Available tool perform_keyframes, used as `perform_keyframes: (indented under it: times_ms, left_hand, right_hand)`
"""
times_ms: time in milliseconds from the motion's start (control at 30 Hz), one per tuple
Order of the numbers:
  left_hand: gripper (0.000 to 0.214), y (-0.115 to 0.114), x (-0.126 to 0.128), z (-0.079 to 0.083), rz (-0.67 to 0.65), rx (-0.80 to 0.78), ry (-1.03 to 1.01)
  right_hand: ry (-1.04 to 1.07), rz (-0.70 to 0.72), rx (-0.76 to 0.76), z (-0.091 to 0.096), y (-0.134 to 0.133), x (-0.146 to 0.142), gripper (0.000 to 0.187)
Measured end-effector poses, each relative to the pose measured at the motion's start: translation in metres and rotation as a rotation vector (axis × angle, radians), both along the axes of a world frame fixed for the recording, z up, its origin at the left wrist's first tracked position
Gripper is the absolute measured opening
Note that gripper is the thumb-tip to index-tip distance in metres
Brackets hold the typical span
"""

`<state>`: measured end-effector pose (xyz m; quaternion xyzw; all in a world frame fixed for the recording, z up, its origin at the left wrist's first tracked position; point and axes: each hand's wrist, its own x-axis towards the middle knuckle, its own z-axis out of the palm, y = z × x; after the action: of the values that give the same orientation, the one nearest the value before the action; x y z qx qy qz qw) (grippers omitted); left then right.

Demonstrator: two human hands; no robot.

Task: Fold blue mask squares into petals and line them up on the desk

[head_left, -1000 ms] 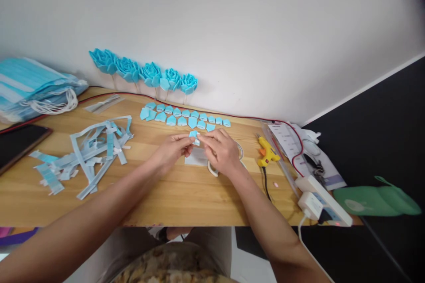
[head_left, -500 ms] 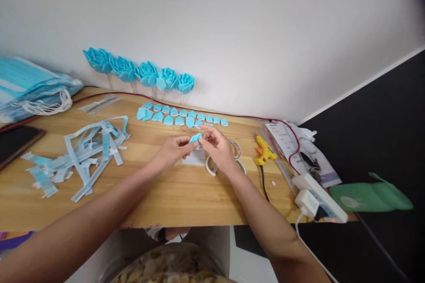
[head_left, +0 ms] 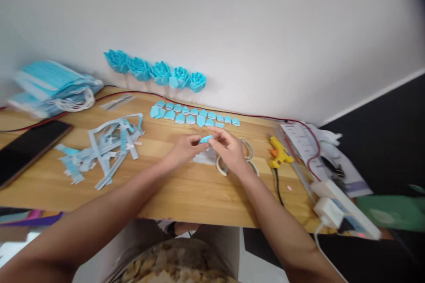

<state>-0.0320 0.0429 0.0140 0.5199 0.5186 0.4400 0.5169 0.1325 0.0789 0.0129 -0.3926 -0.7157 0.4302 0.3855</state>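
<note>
Between my two hands, above the wooden table [head_left: 172,203], is a small folded blue fabric petal [head_left: 205,139]. My left hand [head_left: 186,149] pinches its left end between thumb and finger. The thumb and fingers of my right hand [head_left: 229,148] close on its right end. Under my hands lies a whitish rectangular piece [head_left: 205,156], partly hidden. Rolls of tape [head_left: 222,166] sit beneath and beside my right hand. Just beyond my hands, similar blue petals [head_left: 190,119] lie in two rows.
Several blue flowers on sticks [head_left: 161,73] lean against the wall. Stacked face masks [head_left: 49,82], a phone [head_left: 31,150] and cut mask strips [head_left: 109,150] lie left. A yellow glue gun [head_left: 280,152], papers [head_left: 308,150] and a power strip [head_left: 347,208] are right; a red-black cable [head_left: 252,116] runs behind.
The camera view has turned left, so everything sits farther right. The petal in my hands now looks flatter and narrower, with both hands still on it.
</note>
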Motion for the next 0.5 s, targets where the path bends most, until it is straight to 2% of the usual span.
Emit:
perform_keyframes:
  times_ms: [100,267,500]
  left_hand:
    - [0.029,0.0020,-0.0005,-0.0007,-0.010,0.018,-0.037]
    - [0.024,0.0078,-0.0045,-0.0063,0.024,0.018,-0.140]
    - [0.021,0.0074,-0.0049,-0.0055,0.010,0.007,-0.124]
  right_hand:
    - [-0.003,-0.073,0.059,-0.0033,0.0036,0.0006,0.031]
    - [0.050,-0.089,0.063,-0.0048,0.0087,0.0012,0.032]
    - [0.065,-0.121,0.071,-0.0076,0.0099,0.0019,0.030]
